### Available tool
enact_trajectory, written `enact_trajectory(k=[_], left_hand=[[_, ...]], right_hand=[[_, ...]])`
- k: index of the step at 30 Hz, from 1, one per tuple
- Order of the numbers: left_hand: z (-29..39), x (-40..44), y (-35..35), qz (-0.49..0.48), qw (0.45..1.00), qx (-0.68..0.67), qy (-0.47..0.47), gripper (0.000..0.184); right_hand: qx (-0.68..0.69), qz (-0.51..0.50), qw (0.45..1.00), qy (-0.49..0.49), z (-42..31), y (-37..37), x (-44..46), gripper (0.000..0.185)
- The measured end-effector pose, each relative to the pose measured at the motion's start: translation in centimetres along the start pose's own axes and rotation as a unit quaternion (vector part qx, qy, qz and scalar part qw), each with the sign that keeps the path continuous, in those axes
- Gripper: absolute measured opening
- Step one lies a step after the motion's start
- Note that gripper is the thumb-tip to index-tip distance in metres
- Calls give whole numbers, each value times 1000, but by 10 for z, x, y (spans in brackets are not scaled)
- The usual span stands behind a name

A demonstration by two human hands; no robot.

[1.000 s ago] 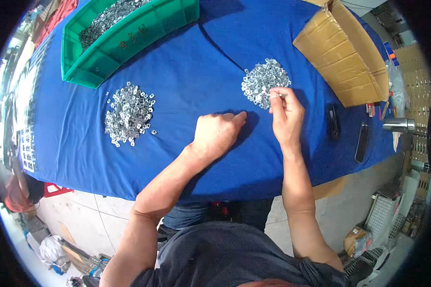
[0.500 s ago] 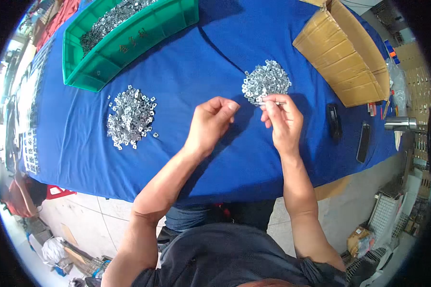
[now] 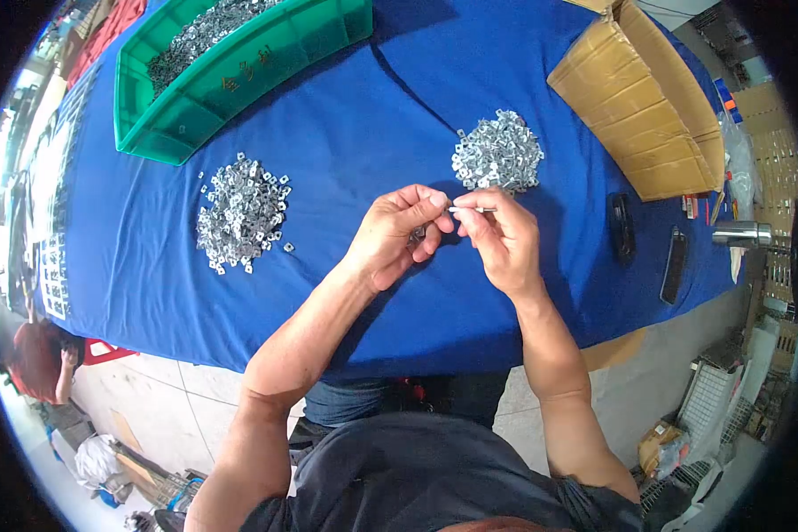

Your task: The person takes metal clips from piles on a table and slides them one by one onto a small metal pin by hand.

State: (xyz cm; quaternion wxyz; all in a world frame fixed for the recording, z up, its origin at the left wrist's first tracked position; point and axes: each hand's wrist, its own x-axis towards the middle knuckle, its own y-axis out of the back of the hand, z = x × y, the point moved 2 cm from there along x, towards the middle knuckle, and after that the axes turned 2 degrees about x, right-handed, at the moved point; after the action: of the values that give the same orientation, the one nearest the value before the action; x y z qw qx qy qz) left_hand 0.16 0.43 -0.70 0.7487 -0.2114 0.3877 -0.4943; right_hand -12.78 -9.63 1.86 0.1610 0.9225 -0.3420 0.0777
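My left hand (image 3: 397,232) is closed in a pinch, thumb against forefinger, with small grey metal pieces (image 3: 417,234) partly showing inside its curled fingers. What sits right at its fingertips is too small to make out. Touching or nearly touching those fingertips is a thin metal rod (image 3: 482,209), pinched by my right hand (image 3: 509,244) and pointing left. Just beyond my right hand lies a pile of small silvery metal pieces (image 3: 498,152). Another heap of small square metal pieces with holes (image 3: 242,215) is to the left of my left hand.
A green plastic bin (image 3: 248,78) of small metal parts stands at the back left. At the right are an open cardboard box (image 3: 638,115), a black object (image 3: 621,229) and a phone-like dark slab (image 3: 675,266). Blue cloth (image 3: 355,133) covers the table. Another person (image 3: 40,359) is at far left.
My right hand has moved left and slightly down from the right pile with the rod. My left hand has turned, showing more of its curled fingers, and the two hands now meet.
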Motion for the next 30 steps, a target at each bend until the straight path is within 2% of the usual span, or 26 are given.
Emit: enact_trajectory(k=[3,5,7,8,9,10,11,14,15,17,21,23,24,25,27,30], left_hand=[[0,0,0,-10,1000,-2,9,16],[2,-1,-1,-12,1000,23,11,18],[3,-2,-3,1,1000,17,11,16],[3,-2,-3,13,1000,12,11,14],[3,-2,-2,12,1000,11,11,14],[4,-1,1,5,1000,7,-1,14],[5,0,2,-3,1000,4,-12,17],[11,-1,2,59,998,-33,-3,25],[11,0,3,46,997,-62,-9,27],[12,1,1,43,996,-73,-24,26],[13,0,0,38,996,-70,-43,24],[12,1,4,30,996,-75,-31,23],[11,2,5,22,996,-80,-17,23],[10,1,5,22,997,-79,-17,23],[10,0,3,28,1000,-11,-8,25],[11,-1,-5,35,999,-28,-15,27]], right_hand=[[12,-20,1000,10,2,-1,0,10],[-28,-26,999,16,4,-2,1,13],[51,1,998,-28,5,-2,0,14],[77,20,994,-80,4,3,2,11],[53,71,992,-88,7,8,4,11],[-64,122,986,-91,7,16,9,10],[-198,156,968,-14,17,26,14,9],[-142,174,974,-36,27,34,13,9],[-142,173,974,-35,25,33,14,9],[-46,169,979,-109,19,29,12,9],[-46,168,981,-87,14,25,13,11],[120,123,980,-100,18,17,13,13],[93,84,987,-97,22,15,13,15],[94,85,987,-98,23,15,12,15],[9,120,990,-70,22,17,13,16],[46,113,988,-92,12,16,10,15]])
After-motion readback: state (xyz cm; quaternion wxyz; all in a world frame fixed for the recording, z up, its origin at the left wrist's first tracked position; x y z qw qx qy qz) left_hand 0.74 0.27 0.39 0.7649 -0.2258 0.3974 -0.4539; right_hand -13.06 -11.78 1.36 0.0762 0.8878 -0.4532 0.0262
